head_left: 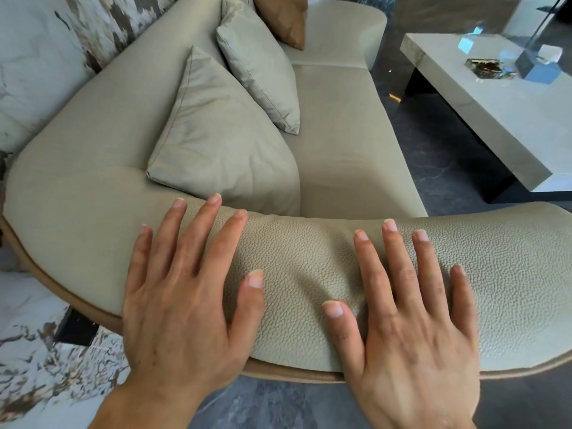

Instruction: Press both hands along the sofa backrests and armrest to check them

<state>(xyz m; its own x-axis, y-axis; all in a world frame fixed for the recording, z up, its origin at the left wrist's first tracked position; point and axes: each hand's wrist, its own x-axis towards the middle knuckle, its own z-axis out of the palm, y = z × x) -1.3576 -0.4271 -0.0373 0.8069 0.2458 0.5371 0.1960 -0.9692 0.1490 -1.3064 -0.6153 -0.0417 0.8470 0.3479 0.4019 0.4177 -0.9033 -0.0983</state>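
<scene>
A pale beige leather sofa fills the view. Its near armrest [297,261] is a rounded pebbled pad running left to right below me. My left hand [185,292] lies flat on the armrest's left part, fingers spread. My right hand [408,308] lies flat on it further right, fingers spread, and the leather dents between the two thumbs. Neither hand holds anything. The curved backrest [102,113] runs along the left side toward the far armrest [343,29].
Two beige cushions [223,140] [263,66] and a brown one [284,17] lean against the backrest. A pale stone coffee table [495,113] with small objects stands at right on a dark floor [433,168]. A marbled wall [31,57] is at left.
</scene>
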